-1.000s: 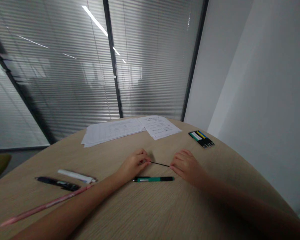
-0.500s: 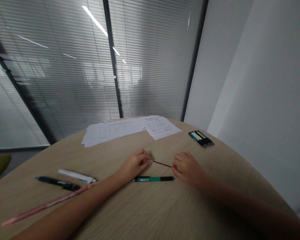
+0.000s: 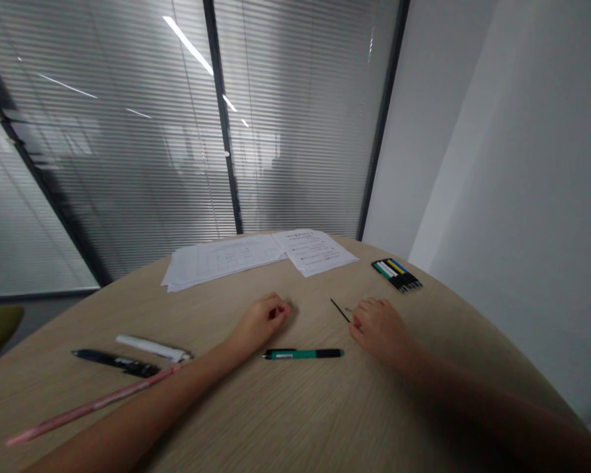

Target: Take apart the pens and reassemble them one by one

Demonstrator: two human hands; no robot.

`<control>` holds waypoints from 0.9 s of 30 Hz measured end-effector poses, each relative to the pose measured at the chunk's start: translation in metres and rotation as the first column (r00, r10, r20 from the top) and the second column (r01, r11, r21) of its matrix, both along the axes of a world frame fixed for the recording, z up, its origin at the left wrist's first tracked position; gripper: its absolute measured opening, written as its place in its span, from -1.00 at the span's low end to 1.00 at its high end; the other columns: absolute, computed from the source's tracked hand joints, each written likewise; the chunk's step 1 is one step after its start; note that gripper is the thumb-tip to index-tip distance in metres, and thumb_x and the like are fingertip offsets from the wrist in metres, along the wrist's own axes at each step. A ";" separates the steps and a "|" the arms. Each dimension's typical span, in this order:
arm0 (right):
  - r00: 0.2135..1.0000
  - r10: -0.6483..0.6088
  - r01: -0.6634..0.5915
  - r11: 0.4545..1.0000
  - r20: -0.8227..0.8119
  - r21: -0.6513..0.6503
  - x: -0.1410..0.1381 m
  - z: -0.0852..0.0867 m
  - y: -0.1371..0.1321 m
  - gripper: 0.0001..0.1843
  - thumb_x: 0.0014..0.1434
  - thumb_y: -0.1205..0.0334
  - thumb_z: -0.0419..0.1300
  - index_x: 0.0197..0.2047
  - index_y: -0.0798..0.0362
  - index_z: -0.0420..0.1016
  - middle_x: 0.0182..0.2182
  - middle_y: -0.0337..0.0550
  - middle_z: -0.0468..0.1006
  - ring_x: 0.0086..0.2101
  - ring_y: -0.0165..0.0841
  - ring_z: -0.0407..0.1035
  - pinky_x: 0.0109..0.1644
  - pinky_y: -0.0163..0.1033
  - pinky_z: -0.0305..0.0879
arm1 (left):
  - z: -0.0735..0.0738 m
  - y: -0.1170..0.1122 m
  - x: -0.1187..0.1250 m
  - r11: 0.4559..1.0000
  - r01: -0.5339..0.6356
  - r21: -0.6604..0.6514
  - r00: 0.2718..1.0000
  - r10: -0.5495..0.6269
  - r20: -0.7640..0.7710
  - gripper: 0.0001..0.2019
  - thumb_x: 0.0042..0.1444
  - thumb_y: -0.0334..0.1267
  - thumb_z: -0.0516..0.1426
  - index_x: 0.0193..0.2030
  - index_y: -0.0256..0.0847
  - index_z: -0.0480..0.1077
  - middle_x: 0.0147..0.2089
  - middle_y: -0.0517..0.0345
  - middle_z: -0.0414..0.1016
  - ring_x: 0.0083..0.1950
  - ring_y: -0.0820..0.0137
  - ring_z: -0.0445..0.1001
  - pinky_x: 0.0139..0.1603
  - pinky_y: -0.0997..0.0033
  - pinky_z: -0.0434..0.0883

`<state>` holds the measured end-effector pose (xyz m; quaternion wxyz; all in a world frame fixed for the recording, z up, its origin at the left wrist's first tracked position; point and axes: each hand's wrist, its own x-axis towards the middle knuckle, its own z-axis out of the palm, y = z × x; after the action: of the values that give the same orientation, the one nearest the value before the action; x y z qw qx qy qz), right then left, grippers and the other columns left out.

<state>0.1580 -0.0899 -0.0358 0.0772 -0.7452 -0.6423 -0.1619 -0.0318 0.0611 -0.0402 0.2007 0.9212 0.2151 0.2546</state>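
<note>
My right hand (image 3: 381,328) is closed in a pinch on the near end of a thin black stick (image 3: 339,309) that looks like a pen refill. Its free end points up and to the left, just above the table. My left hand (image 3: 262,322) rests on the tabletop with its fingers curled together. Whether something small sits between its fingertips is hidden. Between my hands, nearer to me, lies a green click pen (image 3: 303,353) with a black grip, touched by neither hand.
On the left lie a white pen (image 3: 150,346), a black pen (image 3: 113,361) and a pink stick-like pen (image 3: 86,408), partly beside my left forearm. Printed papers (image 3: 231,256) lie at the far edge. A pack of several coloured pens (image 3: 396,272) is at the far right.
My hands have moved apart. The stick's left end has come away from my left fingers, and it now tilts upward from my right hand, which has shifted slightly right.
</note>
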 end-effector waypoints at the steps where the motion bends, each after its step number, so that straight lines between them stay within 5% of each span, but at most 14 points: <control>1: 0.999 0.015 -0.015 1.000 -0.029 0.020 -0.001 0.000 0.000 -0.85 0.03 0.32 0.04 -0.47 0.13 0.42 -0.43 -0.08 0.46 -0.33 -0.27 0.30 -0.22 -0.17 0.11 | 0.000 0.001 0.000 1.000 0.001 0.004 1.000 -0.001 -0.005 -0.85 0.02 -0.39 -0.02 -0.44 -0.28 0.36 -0.43 0.17 0.30 -0.43 0.45 0.30 -0.40 0.49 0.24; 5: 0.927 0.250 -0.226 0.967 -0.279 0.115 -0.015 0.003 -0.005 -0.88 0.05 0.38 0.04 -0.43 0.12 0.40 -0.44 -0.16 0.45 -0.36 -0.40 0.29 -0.26 -0.31 0.15 | 0.004 0.002 0.000 0.999 0.023 0.024 0.999 -0.022 -0.041 -0.84 0.04 -0.35 -0.03 -0.43 -0.26 0.37 -0.42 0.17 0.31 -0.42 0.44 0.31 -0.38 0.48 0.25; 8: 0.874 0.381 -0.358 0.925 -0.302 0.130 -0.028 0.002 -0.010 -0.89 0.03 0.34 0.09 -0.34 0.10 0.42 -0.39 -0.18 0.46 -0.30 -0.38 0.29 -0.19 -0.29 0.14 | 0.010 0.001 -0.001 0.998 0.036 0.042 0.996 -0.033 -0.077 -0.80 0.06 -0.34 -0.05 -0.42 -0.28 0.37 -0.42 0.14 0.32 -0.39 0.40 0.32 -0.36 0.45 0.24; 14: 0.896 0.375 -0.384 0.923 -0.240 0.009 -0.036 0.000 -0.012 -0.88 0.00 0.29 0.15 -0.33 0.04 0.45 -0.38 -0.20 0.43 -0.28 -0.36 0.28 -0.18 -0.26 0.15 | 0.019 -0.023 -0.019 0.988 0.145 0.054 0.972 -0.132 -0.192 -0.75 0.11 -0.27 -0.05 -0.48 -0.24 0.37 -0.46 0.17 0.31 -0.38 0.40 0.32 -0.35 0.48 0.24; 20: 0.905 0.387 -0.374 0.922 -0.176 0.102 -0.035 -0.003 -0.012 -0.96 0.02 0.30 0.14 -0.41 0.06 0.41 -0.41 -0.21 0.42 -0.31 -0.36 0.27 -0.22 -0.27 0.15 | 0.022 -0.046 -0.042 0.967 0.230 0.110 0.941 -0.192 -0.279 -0.82 0.02 -0.21 0.08 -0.26 -0.19 0.39 -0.31 0.08 0.37 -0.23 0.29 0.32 -0.24 0.38 0.26; 27: 0.877 0.474 -0.449 0.867 -0.075 0.216 -0.038 -0.002 -0.016 -0.95 0.05 0.29 0.13 -0.40 0.07 0.40 -0.44 -0.19 0.43 -0.34 -0.34 0.26 -0.22 -0.22 0.11 | 0.013 -0.038 -0.050 0.981 0.118 -0.153 0.978 -0.141 -0.153 -0.91 -0.07 -0.32 0.10 -0.38 -0.18 0.40 -0.42 0.19 0.36 -0.32 0.36 0.32 -0.31 0.45 0.25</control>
<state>0.1204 -0.1055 -0.0378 0.2256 -0.5674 -0.7771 -0.1526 -0.0813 0.0228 -0.0269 0.2640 0.9343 0.1878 0.1487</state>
